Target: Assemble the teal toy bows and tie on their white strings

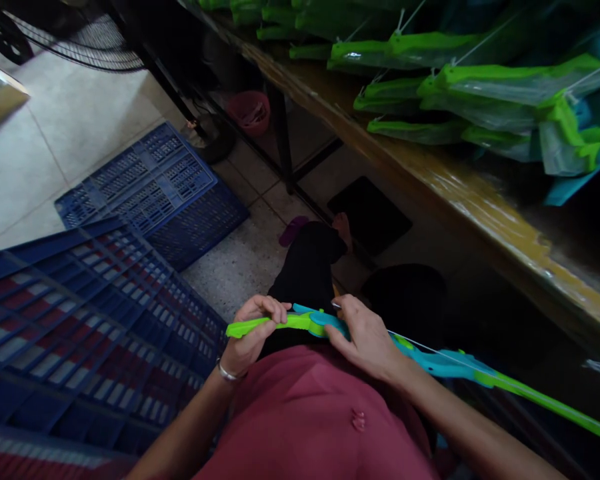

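Note:
A long toy bow of lime-green and teal plastic lies across my lap, its far end running out of view at the right edge. A thin white string runs along it. My left hand, with a silver bangle at the wrist, is closed around the bow's green end. My right hand grips the teal part beside it, thumb on the near side. A small pale bit, perhaps string, shows at the right index fingertip; I cannot make it out clearly.
A table at the upper right bears many green plastic pieces with white strings. Blue crates stand on the left, one close beside me. Beyond are a fan and a pink basin under the table.

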The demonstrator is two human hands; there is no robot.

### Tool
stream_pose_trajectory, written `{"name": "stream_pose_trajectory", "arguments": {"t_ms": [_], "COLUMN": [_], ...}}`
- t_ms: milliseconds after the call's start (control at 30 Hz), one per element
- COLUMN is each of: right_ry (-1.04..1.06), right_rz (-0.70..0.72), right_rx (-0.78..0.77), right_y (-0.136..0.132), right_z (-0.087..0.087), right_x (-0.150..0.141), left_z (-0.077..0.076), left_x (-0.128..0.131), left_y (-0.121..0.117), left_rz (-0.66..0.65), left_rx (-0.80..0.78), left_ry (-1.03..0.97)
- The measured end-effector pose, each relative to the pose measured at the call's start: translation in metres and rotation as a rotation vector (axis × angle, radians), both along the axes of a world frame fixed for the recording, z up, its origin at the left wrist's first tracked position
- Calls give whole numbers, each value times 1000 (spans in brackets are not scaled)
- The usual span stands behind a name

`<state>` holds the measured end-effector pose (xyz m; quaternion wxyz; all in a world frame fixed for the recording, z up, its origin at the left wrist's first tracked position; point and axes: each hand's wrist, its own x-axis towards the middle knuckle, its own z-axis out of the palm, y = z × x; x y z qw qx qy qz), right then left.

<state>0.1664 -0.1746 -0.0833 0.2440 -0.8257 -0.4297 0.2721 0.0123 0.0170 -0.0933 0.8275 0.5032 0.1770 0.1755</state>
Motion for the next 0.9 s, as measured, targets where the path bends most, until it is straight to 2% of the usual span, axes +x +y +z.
{"name": "stream_pose_trajectory", "arguments": {"t_ms": [133, 267, 433, 567, 633, 767, 900], "right_ry": [174, 241, 344, 592, 612, 378, 252], "right_rz": [-184, -339, -344, -408, -350, -83, 21], "right_rx": [166, 301, 362, 439, 504, 629, 648], "right_y": [-9, -13, -7, 13, 24, 40, 44], "right_z": [3, 6, 25, 45, 59, 90, 105], "right_x": [1, -2, -5, -8, -12, -22, -30], "left_z": [4, 12, 28, 33, 34, 39, 47], "left_x": [4, 11, 23, 28, 28, 26, 22], "left_y": [-1, -3, -6, -12, -15, -19, -20], "left_rz": [-3, -9, -42, -109, -136, -134, -168], "left_rx": [-9, -10, 46, 60, 45, 58, 106], "left_ry": [-13, -50, -81, -27, 9, 41, 84]}}
